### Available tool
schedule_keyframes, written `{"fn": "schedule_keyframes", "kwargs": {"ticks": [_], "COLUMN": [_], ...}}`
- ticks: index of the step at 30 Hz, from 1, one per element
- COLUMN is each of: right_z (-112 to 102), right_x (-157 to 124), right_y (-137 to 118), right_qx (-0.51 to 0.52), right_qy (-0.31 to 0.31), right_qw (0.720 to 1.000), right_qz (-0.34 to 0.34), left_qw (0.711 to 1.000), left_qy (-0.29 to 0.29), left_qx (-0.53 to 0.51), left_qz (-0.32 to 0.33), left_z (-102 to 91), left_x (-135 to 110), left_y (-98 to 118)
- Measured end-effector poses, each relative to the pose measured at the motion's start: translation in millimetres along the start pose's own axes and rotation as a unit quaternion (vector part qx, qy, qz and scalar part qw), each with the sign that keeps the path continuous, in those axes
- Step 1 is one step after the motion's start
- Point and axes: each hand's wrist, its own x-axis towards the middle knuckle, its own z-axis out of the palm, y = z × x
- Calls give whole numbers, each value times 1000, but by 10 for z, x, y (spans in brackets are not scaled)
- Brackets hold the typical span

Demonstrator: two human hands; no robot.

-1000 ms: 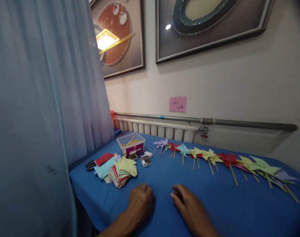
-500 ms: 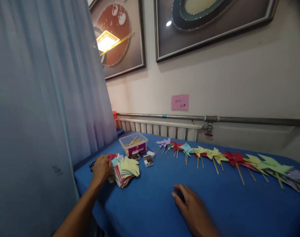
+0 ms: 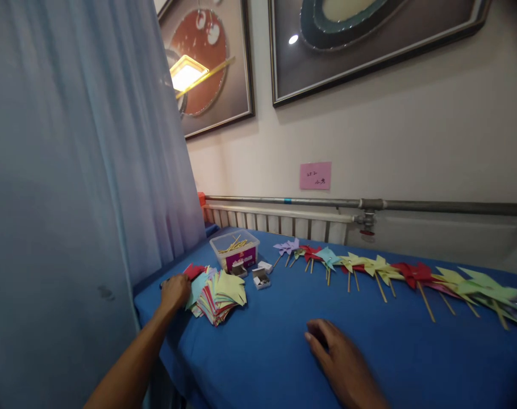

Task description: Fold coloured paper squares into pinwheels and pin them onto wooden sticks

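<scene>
- Red, blue and yellow paper [image 3: 218,293] lies just right of the left hand [image 3: 176,291], likely stacked for reach.
- That hand partly covers a dark handle [image 3: 163,281]; whether it pinches it, I cannot tell.
- The right hand [image 3: 339,355] curls loosely, thumb apart, gripping nothing; pinwheels [image 3: 380,267] lie beyond it, seemingly spread to avoid crushing.
</scene>
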Motion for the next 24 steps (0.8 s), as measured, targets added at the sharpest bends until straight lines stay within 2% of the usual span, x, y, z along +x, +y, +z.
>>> {"fn": "schedule_keyframes", "kwargs": {"ticks": [5,10,15,18,19,21,24], "right_z": [8,10,3,-2,-3,-4,-4], "right_x": [-2,7,7,2,2,2,3], "right_y": [-6,-12,-6,-12,-15,-23,-29], "right_qx": [3,3,12,19,18,10,2], "right_qy": [2,2,-1,5,7,6,-5], "right_qw": [1000,1000,1000,1000,1000,1000,1000], "right_qz": [1,-1,7,6,6,7,13], "left_qw": [998,993,975,965,967,978,994], "left_qy": [65,110,139,174,183,180,97], "left_qx": [-6,-29,-127,-123,-109,-65,-16], "left_qz": [-12,7,-121,-152,-141,-79,48], "left_z": [-14,5,-133,-243,-255,-229,-97], "left_x": [-93,-231,-154,-81,-73,-84,-140], "left_y": [28,140,82,20,17,43,122]}}
